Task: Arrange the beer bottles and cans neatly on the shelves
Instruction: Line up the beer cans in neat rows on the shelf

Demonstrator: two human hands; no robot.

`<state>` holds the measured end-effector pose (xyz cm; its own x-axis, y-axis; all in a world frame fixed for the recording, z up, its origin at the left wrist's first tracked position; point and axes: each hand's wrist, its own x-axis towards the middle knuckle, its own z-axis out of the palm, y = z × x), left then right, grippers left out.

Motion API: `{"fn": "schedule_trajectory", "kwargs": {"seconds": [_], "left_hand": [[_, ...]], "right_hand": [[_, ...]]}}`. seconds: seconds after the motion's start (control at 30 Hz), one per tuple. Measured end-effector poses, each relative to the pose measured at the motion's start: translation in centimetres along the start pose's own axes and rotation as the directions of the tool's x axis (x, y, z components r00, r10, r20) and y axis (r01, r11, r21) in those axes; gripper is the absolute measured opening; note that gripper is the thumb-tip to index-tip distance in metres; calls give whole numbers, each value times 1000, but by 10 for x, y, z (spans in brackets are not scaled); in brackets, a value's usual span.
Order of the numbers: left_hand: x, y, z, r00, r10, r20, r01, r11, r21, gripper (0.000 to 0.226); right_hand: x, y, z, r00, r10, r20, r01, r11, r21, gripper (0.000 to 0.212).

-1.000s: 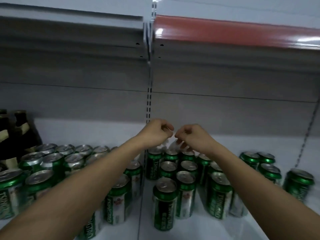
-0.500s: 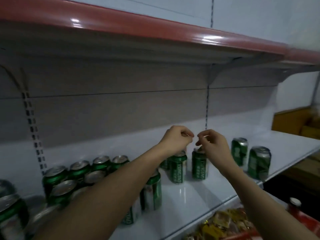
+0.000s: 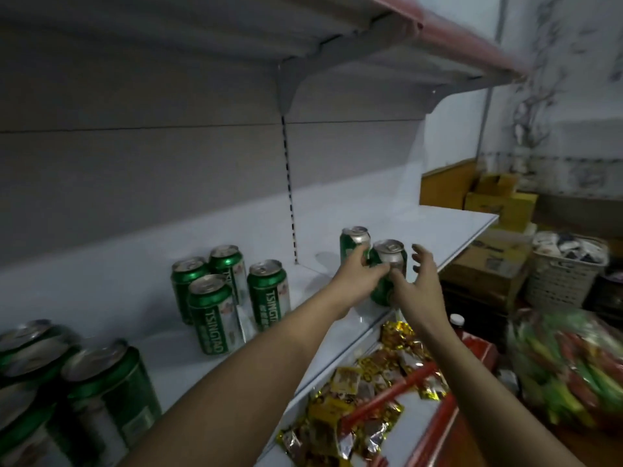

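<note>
Two green beer cans are standing upright near the right front edge of the white shelf [image 3: 448,227], one rear can [image 3: 352,242] and one front can [image 3: 387,261] just beside it and nearer the front edge. Left hand [image 3: 357,281] is reaching in from lower left, its fingers curling against the front can's left side; the rear can is sitting just behind those fingers, and contact with it cannot be told. Right hand [image 3: 416,289] is hanging at the front can's right side, fingers spread and slightly bent, thumb near the can's lower body; its grip is spread, not closing on anything. Whether the left grip is fully pinching the can is not clear through the blur.

Four more green cans [image 3: 236,291], labelled TSINGTAO, are standing clustered mid-shelf, well apart from the pair. Further cans [image 3: 84,396] are crowding the shelf's left front corner, blurred. Below the shelf's front edge, gold snack packets [image 3: 364,399] are lying in a heap. A white basket [image 3: 566,274] is sitting beyond the shelf's right end.
</note>
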<state>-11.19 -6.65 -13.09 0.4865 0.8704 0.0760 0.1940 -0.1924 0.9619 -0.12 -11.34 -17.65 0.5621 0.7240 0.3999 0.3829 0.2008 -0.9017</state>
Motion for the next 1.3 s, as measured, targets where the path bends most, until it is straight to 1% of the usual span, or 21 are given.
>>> {"fn": "schedule_trajectory", "kwargs": {"seconds": [0.07,0.13,0.23,0.37,0.47,0.53,0.6,0.63,0.7,0.77,0.83,0.93,1.0,1.07,1.13,1.2,1.3], "left_hand": [[7,-8,5,1000,0,-10,-1,999,-51,58],[11,-13,7,1000,6,-22,-8,997,-77,60],[13,-16,4,1000,-6,-27,3,996,-94,60],[4,-10,-10,999,25,-30,-27,998,-55,43],[-14,7,-28,995,60,-75,-65,996,-68,31],[-33,22,-43,992,74,-103,-84,992,-94,35],[-57,34,-59,990,84,-114,-98,987,-127,38],[-71,38,-68,990,91,-106,-106,983,-147,38],[-101,42,-88,990,118,-74,-130,975,-180,45],[-131,42,-106,985,152,-75,-163,973,-164,57],[-157,41,-121,973,190,-133,-203,975,-91,67],[-192,40,-138,940,244,-240,-251,968,3,70],[-213,36,-148,906,291,-306,-294,955,39,70],[-234,31,-156,872,332,-361,-330,941,71,71],[-253,24,-162,836,361,-413,-358,930,86,70],[-271,21,-171,805,376,-459,-370,923,107,68],[-293,25,-189,781,389,-488,-352,921,170,68]], "right_hand": [[2,11,1,993,48,108,-56,996,76,61],[4,17,4,988,33,150,-46,995,85,60],[6,22,8,992,11,126,-27,992,122,57],[-3,11,11,993,-46,104,28,984,174,55],[-11,-10,15,989,-87,120,53,965,257,57],[-19,-31,18,981,-90,169,22,929,369,53],[-29,-52,22,960,-99,261,-50,858,512,41],[-35,-61,25,944,-104,313,-97,819,566,36],[-49,-80,33,913,-120,391,-167,763,624,32],[-64,-97,41,889,-134,439,-203,743,638,33],[-79,-111,51,856,-146,496,-242,734,635,35],[-100,-130,64,797,-164,581,-278,755,594,35],[-112,-146,71,769,-182,612,-254,793,554,35],[-123,-163,80,747,-213,630,-194,837,512,39],[-135,-180,88,730,-247,638,-134,863,487,36],[-146,-194,96,714,-280,642,-91,872,482,35],[-161,-213,106,682,-341,648,-62,855,516,34]]}}
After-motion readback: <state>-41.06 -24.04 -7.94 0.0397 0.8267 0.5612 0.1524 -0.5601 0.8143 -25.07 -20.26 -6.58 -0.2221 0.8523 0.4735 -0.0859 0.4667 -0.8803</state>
